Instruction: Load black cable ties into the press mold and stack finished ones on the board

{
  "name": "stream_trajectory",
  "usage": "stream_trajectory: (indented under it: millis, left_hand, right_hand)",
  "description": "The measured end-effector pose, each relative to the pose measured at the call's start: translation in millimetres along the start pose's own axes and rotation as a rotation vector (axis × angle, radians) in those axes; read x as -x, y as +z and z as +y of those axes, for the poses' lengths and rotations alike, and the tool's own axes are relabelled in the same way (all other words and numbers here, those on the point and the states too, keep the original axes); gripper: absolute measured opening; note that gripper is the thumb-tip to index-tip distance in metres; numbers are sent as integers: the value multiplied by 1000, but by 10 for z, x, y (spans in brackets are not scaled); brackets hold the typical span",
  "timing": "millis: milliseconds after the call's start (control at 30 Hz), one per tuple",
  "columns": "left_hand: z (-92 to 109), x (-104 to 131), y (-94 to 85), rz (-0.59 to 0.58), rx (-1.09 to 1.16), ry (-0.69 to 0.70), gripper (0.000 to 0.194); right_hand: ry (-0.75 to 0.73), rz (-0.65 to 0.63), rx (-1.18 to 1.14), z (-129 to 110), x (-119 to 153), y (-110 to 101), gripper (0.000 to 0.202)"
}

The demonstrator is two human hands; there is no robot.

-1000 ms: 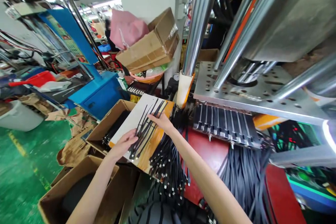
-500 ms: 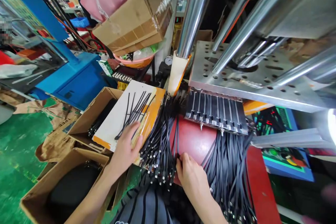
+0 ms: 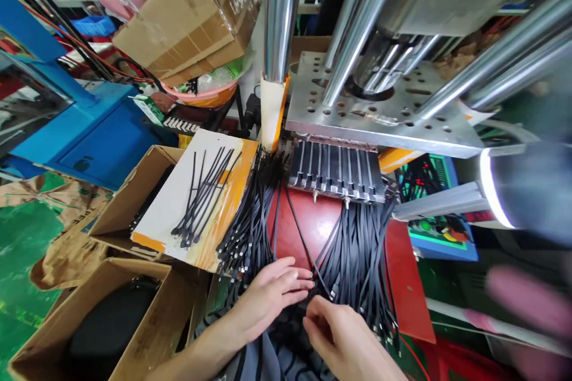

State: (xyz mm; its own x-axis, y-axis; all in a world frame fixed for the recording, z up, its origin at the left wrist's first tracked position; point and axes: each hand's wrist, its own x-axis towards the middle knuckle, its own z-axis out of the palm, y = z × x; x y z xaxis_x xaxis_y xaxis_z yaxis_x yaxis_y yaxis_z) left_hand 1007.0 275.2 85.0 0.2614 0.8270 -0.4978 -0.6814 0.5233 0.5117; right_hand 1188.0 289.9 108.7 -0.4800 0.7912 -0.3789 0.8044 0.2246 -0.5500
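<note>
My left hand (image 3: pixel 272 294) reaches over the near edge of the red surface (image 3: pixel 319 220), palm down, fingers stretched out. Close to its right, my right hand (image 3: pixel 335 330) has its fingers curled; whether anything is between them is hidden. A single black cable (image 3: pixel 301 232) runs down the red surface and ends just above my right hand. Black cables hang in a bundle (image 3: pixel 252 220) on the left and in a thicker bundle (image 3: pixel 361 262) on the right, under the metal fixture (image 3: pixel 337 169). Several short cables (image 3: pixel 208 190) lie on the white board (image 3: pixel 165 205).
Above the fixture stands a press with a drilled metal plate (image 3: pixel 379 131) and steel columns (image 3: pixel 279 18). Open cardboard boxes (image 3: pixel 156 309) stand at the left, near a blue cabinet (image 3: pixel 102 137). A blurred lamp with a bright ring (image 3: pixel 494 187) is at the right.
My left hand has left the cables on the white board and moved right, beside my right hand. One cable now slants across the red surface. The whole view has shifted.
</note>
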Motion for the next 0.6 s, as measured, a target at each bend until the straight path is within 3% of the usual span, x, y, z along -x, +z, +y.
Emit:
stream_trajectory:
  millis: [67,167,267,333,467,533,600]
  left_hand:
    - [-9,-58,52,7,-65,52,67]
    - [7,9,-21,-14,-262,157,65]
    - [15,115,-130,3,-326,151,65]
    - [20,121,-126,19,-220,96,66]
    - [57,-19,58,56,58,118,53]
    - [87,-81,130,42,36,163,42]
    - [115,-97,141,19,-76,192,39]
  right_hand:
    - [94,112,61,29,-9,12,15]
    - [284,298,271,15,-200,30,15]
    - [383,280,400,-34,-341,16,16]
    - [306,243,279,-55,-307,-23,18]
    - [-25,42,-130,-68,-66,-128,19]
    - [-23,-7,-181,-75,-11,-162,23]
    - [143,99,-55,-92,-49,-161,30]
